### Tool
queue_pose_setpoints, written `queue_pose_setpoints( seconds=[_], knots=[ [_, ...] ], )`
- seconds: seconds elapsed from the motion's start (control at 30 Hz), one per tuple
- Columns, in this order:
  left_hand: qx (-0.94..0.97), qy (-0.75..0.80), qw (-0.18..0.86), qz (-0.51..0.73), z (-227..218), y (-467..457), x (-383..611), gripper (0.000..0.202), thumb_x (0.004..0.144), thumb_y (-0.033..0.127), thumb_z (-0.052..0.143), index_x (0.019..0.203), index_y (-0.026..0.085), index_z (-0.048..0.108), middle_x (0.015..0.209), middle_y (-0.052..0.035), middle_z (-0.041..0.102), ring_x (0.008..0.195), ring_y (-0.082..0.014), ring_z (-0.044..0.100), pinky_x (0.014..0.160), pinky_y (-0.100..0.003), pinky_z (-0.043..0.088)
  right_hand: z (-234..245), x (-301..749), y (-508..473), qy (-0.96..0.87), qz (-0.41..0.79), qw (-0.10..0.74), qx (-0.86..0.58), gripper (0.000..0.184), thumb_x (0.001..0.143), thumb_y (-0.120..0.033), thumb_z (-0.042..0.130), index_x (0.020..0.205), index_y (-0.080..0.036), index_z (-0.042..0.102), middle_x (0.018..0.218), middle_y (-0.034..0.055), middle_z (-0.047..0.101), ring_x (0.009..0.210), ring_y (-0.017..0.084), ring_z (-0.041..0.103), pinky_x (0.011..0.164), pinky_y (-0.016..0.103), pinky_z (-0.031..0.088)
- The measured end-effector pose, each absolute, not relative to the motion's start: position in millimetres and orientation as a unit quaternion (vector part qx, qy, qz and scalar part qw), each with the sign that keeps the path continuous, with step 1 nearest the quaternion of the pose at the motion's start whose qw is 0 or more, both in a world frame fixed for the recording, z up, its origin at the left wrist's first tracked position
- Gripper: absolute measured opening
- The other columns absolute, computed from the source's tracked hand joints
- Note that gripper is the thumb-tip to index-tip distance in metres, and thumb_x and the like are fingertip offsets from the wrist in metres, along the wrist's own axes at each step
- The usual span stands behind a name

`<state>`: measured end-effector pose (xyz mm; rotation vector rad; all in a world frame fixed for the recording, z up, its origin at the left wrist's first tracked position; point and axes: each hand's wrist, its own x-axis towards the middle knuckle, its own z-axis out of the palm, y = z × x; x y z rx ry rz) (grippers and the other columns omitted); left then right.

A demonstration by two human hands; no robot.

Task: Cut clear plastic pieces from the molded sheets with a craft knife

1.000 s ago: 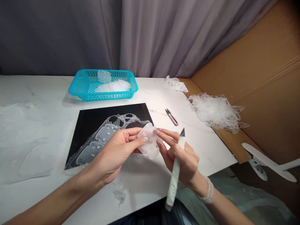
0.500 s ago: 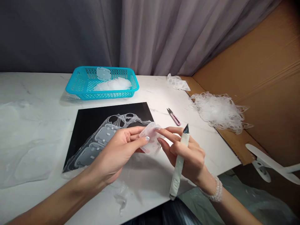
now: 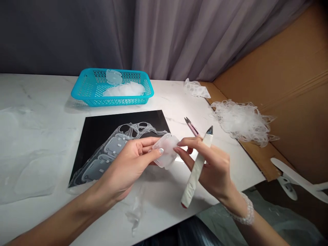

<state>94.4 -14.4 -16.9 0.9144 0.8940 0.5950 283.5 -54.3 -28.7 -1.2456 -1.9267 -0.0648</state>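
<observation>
My left hand pinches a small translucent silicone piece between thumb and fingers, just above the table's front part. My right hand touches the piece's right edge with thumb and forefinger while its other fingers grip a white tape-wrapped craft knife, blade tip pointing up. Under and left of the hands lies a black mat carrying a sheet of moulded translucent silicone parts.
A turquoise basket with translucent pieces stands at the back. Pink thread snips lie right of the mat. A heap of clear trimmings rests on cardboard at right. Thin scraps lie near the white table's front edge.
My right hand has shifted right and up a little with the knife, its fingers sliding toward the piece's right edge. The left hand keeps its pinch. The view drifted slightly.
</observation>
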Motion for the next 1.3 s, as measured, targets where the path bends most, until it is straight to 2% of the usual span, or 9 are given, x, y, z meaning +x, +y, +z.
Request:
queue_pose_setpoints(
  seconds=[0.2,0.33,0.63,0.73,0.87,1.0,1.17,1.27,1.3],
  knots=[
    [0.514,0.413,0.691,0.297,-18,-18,93,0.030,0.088,0.019,0.059,0.115,0.027,0.071,0.108,0.0002,0.074,0.098,-0.0177,0.067,0.086,-0.028,0.051,-29,274,-57,-0.773,-0.060,0.389,-0.497,0.016,0.087,-0.008,0.063,0.098,-0.019,0.066,0.091,0.0055,0.077,0.074,0.017,0.071,0.063,0.028,0.057],
    [0.580,0.457,0.610,0.286,-15,-20,94,0.030,0.088,0.024,0.060,0.115,0.026,0.071,0.117,-0.0006,0.072,0.106,-0.0205,0.065,0.091,-0.031,0.051,-27,272,-57,-0.774,-0.066,0.378,-0.504,0.016,0.088,-0.008,0.060,0.096,-0.019,0.066,0.085,0.0039,0.077,0.066,0.016,0.069,0.058,0.027,0.055],
    [0.653,0.475,0.510,0.296,-12,-24,95,0.029,0.087,0.021,0.058,0.108,0.029,0.075,0.110,0.0009,0.075,0.104,-0.0240,0.067,0.092,-0.033,0.049,-28,271,-58,-0.779,-0.074,0.349,-0.516,0.013,0.087,-0.008,0.057,0.089,-0.017,0.067,0.067,0.0007,0.069,0.056,0.012,0.059,0.053,0.025,0.046],
    [0.635,0.469,0.546,0.280,-12,-19,93,0.030,0.088,0.022,0.058,0.111,0.031,0.074,0.112,0.0016,0.074,0.102,-0.0225,0.067,0.089,-0.032,0.050,-27,271,-59,-0.767,-0.073,0.356,-0.529,0.010,0.086,-0.011,0.060,0.086,-0.016,0.068,0.063,0.0000,0.065,0.052,0.011,0.055,0.051,0.025,0.044],
    [0.541,0.435,0.661,0.284,-12,-11,89,0.030,0.086,0.020,0.061,0.112,0.028,0.073,0.108,-0.0005,0.075,0.098,-0.0205,0.068,0.085,-0.029,0.051,-20,274,-61,-0.729,-0.039,0.387,-0.564,0.008,0.085,-0.013,0.062,0.083,-0.018,0.068,0.059,-0.0014,0.063,0.051,0.010,0.056,0.052,0.023,0.044],
    [0.454,0.431,0.723,0.292,-13,-7,88,0.028,0.084,0.023,0.067,0.111,0.022,0.074,0.102,-0.0043,0.076,0.091,-0.0192,0.069,0.078,-0.028,0.051,-13,286,-60,-0.705,-0.022,0.374,-0.603,0.023,0.087,-0.021,0.064,0.063,-0.019,0.063,0.050,-0.0021,0.060,0.041,0.009,0.048,0.044,0.024,0.037],
    [0.427,0.429,0.748,0.272,-13,-4,87,0.033,0.084,0.027,0.068,0.116,0.018,0.071,0.105,-0.0080,0.074,0.087,-0.0179,0.066,0.075,-0.028,0.050,-15,306,-54,-0.676,-0.056,0.335,-0.654,0.009,0.084,-0.028,0.068,0.080,-0.021,0.071,0.055,-0.0018,0.063,0.042,0.011,0.050,0.048,0.026,0.039],
    [0.422,0.417,0.756,0.276,-13,-1,84,0.035,0.084,0.028,0.068,0.117,0.017,0.069,0.110,-0.0096,0.073,0.091,-0.0190,0.065,0.075,-0.029,0.049,-17,312,-50,-0.667,-0.070,0.327,-0.666,0.040,0.087,-0.034,0.067,0.051,-0.020,0.059,0.038,-0.0046,0.043,0.035,0.008,0.037,0.041,0.027,0.026],
    [0.419,0.415,0.758,0.279,-14,-1,83,0.036,0.083,0.028,0.069,0.118,0.018,0.069,0.111,-0.0098,0.072,0.092,-0.0192,0.065,0.075,-0.029,0.050,-16,313,-49,-0.673,-0.052,0.334,-0.658,0.046,0.089,-0.034,0.064,0.047,-0.019,0.055,0.036,-0.0047,0.039,0.035,0.008,0.036,0.041,0.028,0.024]
  ],
)
